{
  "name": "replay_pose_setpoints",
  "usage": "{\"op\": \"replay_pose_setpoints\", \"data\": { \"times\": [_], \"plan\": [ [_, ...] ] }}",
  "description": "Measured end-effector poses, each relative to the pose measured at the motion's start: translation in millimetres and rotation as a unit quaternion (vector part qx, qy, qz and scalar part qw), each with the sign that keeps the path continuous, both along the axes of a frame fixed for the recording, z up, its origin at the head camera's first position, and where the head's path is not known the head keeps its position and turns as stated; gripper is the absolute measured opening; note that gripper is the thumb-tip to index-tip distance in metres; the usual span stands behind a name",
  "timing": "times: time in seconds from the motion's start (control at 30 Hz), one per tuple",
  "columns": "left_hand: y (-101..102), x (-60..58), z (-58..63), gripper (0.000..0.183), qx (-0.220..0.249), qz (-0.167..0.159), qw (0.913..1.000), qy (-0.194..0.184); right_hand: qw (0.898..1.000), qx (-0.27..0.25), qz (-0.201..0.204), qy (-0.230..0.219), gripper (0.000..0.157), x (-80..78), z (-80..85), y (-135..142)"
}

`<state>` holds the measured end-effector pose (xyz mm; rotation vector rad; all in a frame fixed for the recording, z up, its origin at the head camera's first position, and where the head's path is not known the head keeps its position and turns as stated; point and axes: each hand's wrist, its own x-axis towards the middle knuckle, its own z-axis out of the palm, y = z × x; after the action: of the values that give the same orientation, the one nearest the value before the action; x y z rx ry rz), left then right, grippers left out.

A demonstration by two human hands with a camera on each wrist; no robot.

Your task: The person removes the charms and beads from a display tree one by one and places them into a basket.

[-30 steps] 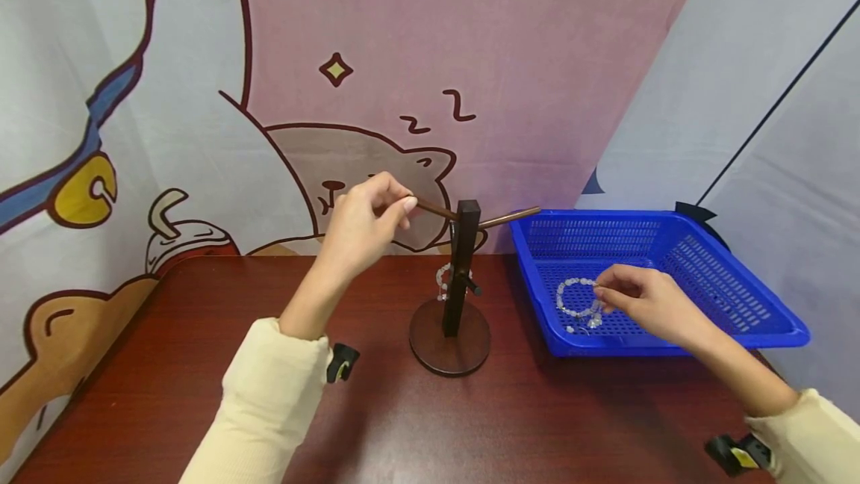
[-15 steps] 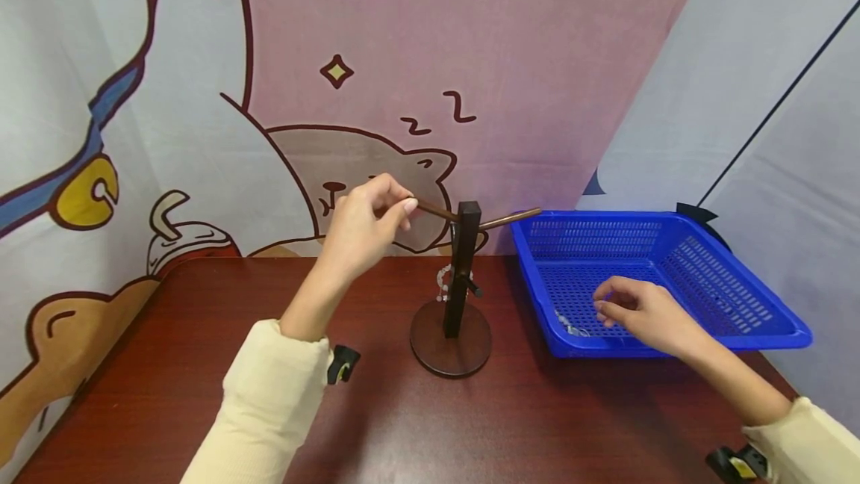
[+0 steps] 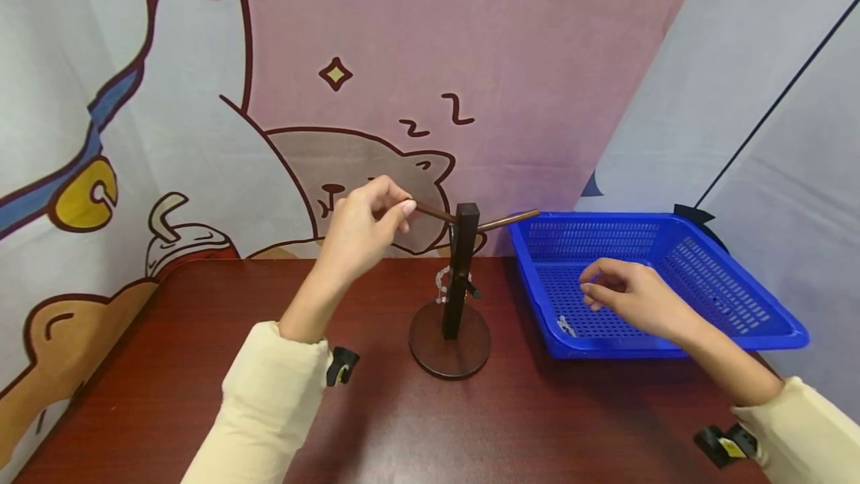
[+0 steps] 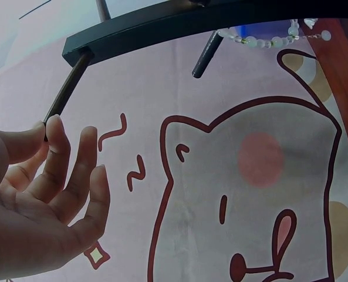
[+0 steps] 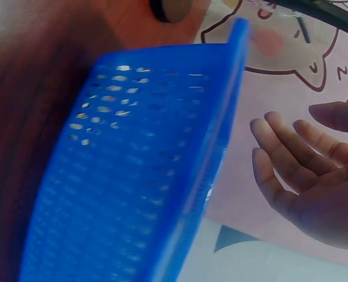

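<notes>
In the head view, my left hand [image 3: 368, 226] pinches the end of an upper wooden peg [image 3: 433, 211] of a dark display stand [image 3: 462, 267]. The left wrist view shows thumb and forefinger on that peg's tip. A pale beaded bracelet [image 3: 441, 280] hangs from a lower peg, partly hidden behind the post. My right hand [image 3: 634, 297] hovers over the blue basket [image 3: 537, 297], its fingers loosely bent and nothing between them. Another pale beaded bracelet [image 3: 566, 326] lies at the basket's near left corner; its outline is hard to make out.
The reddish-brown table [image 3: 222, 364] carries the stand's round base [image 3: 450, 349] and the basket at its right. Another upper peg [image 3: 510, 220] points right toward the basket. A cartoon-printed cloth [image 3: 537, 81] hangs close behind the table.
My right hand held a beaded bracelet above the basket a second ago and has let it go. That hand has since shifted slightly left and up. My left hand stays on the peg.
</notes>
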<state>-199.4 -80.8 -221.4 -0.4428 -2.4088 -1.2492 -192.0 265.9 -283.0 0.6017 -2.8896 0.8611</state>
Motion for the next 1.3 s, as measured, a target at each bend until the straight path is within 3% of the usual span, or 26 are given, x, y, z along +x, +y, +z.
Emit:
{"op": "replay_pose_setpoints", "data": {
  "times": [0.23,0.67,1.03,1.3],
  "plan": [
    [0.3,-0.6,-1.0,0.007,0.001,0.001,1.0,-0.002,0.999,-0.03,0.017,-0.007,0.012,-3.3,19.2,-12.0],
    [-0.2,-0.5,-1.9,0.008,0.001,-0.002,1.0,0.004,0.998,-0.05,0.045,0.019,0.014,-15.2,45.6,-42.2],
    [0.2,1.3,-1.0,0.007,0.003,-0.004,1.0,0.005,0.996,-0.07,0.054,0.03,0.023,-26.3,58.7,-61.1],
    [0.5,-0.2,-1.8,0.008,0.005,-0.005,1.0,0.003,0.994,-0.079,0.059,0.045,0.018,-30.0,60.8,-70.3]
  ]
}}
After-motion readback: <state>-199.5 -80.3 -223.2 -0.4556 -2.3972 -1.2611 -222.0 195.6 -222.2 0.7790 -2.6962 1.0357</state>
